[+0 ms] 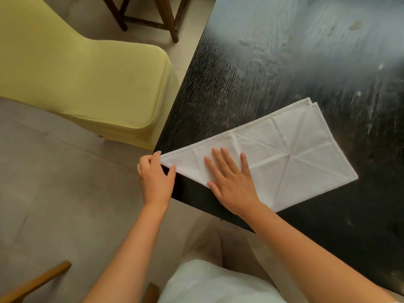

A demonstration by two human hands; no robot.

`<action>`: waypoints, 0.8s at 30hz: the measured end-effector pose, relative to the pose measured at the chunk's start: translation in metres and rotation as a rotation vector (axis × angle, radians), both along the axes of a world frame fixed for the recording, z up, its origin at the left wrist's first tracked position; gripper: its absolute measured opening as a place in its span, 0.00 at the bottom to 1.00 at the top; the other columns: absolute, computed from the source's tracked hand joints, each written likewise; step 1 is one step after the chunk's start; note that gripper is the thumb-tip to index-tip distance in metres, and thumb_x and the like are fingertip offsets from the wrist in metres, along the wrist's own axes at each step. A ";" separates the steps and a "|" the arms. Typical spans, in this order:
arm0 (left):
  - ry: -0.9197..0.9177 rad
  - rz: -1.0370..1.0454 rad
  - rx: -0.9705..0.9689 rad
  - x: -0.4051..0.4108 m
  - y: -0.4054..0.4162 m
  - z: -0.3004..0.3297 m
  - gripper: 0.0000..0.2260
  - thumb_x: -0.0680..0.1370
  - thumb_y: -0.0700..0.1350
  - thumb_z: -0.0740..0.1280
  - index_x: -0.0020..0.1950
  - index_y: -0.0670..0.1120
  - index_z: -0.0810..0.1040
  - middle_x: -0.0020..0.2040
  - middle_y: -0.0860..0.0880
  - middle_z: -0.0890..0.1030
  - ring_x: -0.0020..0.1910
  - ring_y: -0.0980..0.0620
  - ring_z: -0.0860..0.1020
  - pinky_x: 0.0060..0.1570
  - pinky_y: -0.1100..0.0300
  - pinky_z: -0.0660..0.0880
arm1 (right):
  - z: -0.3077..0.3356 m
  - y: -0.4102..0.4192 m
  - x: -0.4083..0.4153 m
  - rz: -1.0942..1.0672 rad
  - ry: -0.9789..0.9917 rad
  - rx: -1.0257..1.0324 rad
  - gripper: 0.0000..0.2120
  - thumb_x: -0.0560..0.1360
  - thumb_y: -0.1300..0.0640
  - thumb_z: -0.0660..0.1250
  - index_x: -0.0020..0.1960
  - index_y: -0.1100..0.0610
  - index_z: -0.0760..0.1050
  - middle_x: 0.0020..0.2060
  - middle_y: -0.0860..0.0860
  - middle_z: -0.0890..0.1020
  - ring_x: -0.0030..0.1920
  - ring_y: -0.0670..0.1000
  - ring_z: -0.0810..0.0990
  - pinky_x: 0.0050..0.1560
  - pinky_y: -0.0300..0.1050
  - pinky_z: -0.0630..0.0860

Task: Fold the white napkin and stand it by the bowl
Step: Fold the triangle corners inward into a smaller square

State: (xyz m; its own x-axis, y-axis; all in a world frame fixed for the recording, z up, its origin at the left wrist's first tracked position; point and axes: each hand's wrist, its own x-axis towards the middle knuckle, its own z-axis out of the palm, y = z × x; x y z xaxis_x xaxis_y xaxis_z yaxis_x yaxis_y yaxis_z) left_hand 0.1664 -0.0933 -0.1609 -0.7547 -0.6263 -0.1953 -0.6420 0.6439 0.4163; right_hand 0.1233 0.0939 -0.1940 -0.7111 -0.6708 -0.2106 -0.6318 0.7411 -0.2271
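The white napkin [290, 147] lies flat on the dark wooden table [251, 73], folded in half into a long creased rectangle set at a slant, near the table's corner. My left hand [155, 174] pinches the napkin's near-left corner at the table's edge. My right hand [229, 180] rests palm down on the napkin's left part, fingers spread. No bowl is in view.
A yellow upholstered chair [83, 79] stands left of the table. Dark wooden chair legs [172, 20] rise at the top. The floor is grey tile. A light wooden chair arm [37, 283] shows at the bottom left.
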 end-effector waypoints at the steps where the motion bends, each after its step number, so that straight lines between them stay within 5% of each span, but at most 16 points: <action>1: 0.026 0.029 0.057 -0.003 -0.003 0.002 0.16 0.74 0.40 0.69 0.61 0.41 0.74 0.55 0.42 0.72 0.50 0.47 0.72 0.48 0.59 0.70 | -0.002 0.001 0.001 0.005 0.003 0.001 0.28 0.78 0.43 0.44 0.76 0.51 0.50 0.76 0.53 0.54 0.76 0.55 0.50 0.71 0.62 0.45; 3: 0.067 0.099 0.170 -0.007 -0.008 0.007 0.09 0.73 0.38 0.67 0.54 0.42 0.76 0.51 0.44 0.75 0.42 0.52 0.74 0.42 0.60 0.71 | -0.003 0.002 0.000 0.003 0.006 0.000 0.28 0.78 0.43 0.45 0.76 0.51 0.50 0.76 0.53 0.54 0.76 0.55 0.50 0.71 0.62 0.45; 7: 0.113 0.383 0.529 -0.015 -0.020 0.016 0.08 0.74 0.36 0.66 0.51 0.44 0.77 0.48 0.45 0.80 0.41 0.55 0.78 0.40 0.64 0.76 | -0.001 -0.002 0.002 -0.023 0.010 -0.025 0.28 0.77 0.43 0.47 0.75 0.52 0.54 0.75 0.54 0.58 0.75 0.55 0.51 0.70 0.63 0.47; 10: 0.224 0.510 0.791 -0.022 -0.021 0.033 0.09 0.75 0.35 0.67 0.53 0.43 0.76 0.47 0.46 0.80 0.43 0.55 0.79 0.40 0.66 0.78 | 0.017 -0.018 0.000 -0.154 -0.016 -0.189 0.27 0.75 0.42 0.52 0.70 0.53 0.65 0.69 0.55 0.70 0.71 0.56 0.64 0.70 0.65 0.54; 13: 0.302 0.421 0.913 -0.032 -0.013 0.050 0.10 0.74 0.34 0.67 0.51 0.46 0.77 0.45 0.46 0.79 0.45 0.54 0.79 0.39 0.67 0.78 | 0.049 -0.045 -0.010 -0.289 -0.030 -0.493 0.22 0.72 0.42 0.59 0.60 0.53 0.74 0.54 0.50 0.80 0.57 0.51 0.77 0.68 0.62 0.60; 16: 0.316 0.312 0.991 -0.044 0.007 0.067 0.11 0.74 0.33 0.68 0.51 0.47 0.77 0.46 0.45 0.81 0.45 0.52 0.81 0.44 0.62 0.78 | 0.070 -0.060 -0.021 -0.343 0.012 -0.675 0.11 0.72 0.48 0.64 0.50 0.52 0.77 0.44 0.46 0.83 0.47 0.47 0.80 0.66 0.56 0.63; 21: 0.335 0.171 1.200 -0.063 0.030 0.087 0.08 0.77 0.41 0.64 0.56 0.45 0.76 0.49 0.45 0.83 0.51 0.50 0.82 0.51 0.59 0.77 | 0.077 -0.039 -0.043 -0.496 0.002 -0.812 0.05 0.72 0.56 0.70 0.48 0.54 0.80 0.39 0.46 0.83 0.40 0.44 0.80 0.55 0.55 0.72; 24: 0.338 0.077 1.269 -0.072 0.040 0.089 0.10 0.79 0.46 0.62 0.59 0.47 0.75 0.53 0.46 0.82 0.54 0.50 0.81 0.53 0.57 0.77 | 0.087 -0.014 -0.059 -0.650 -0.137 -0.939 0.05 0.73 0.56 0.69 0.47 0.55 0.81 0.39 0.46 0.84 0.40 0.43 0.81 0.49 0.44 0.77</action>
State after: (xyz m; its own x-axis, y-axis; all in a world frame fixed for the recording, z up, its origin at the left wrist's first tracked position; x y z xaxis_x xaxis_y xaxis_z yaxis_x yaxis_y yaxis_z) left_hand 0.0945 -0.0528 -0.0716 -0.8528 -0.1916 -0.4859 -0.4051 -0.3444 0.8469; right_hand 0.0647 0.0796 -0.1071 -0.9900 -0.1188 0.0762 -0.1197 0.4200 -0.8996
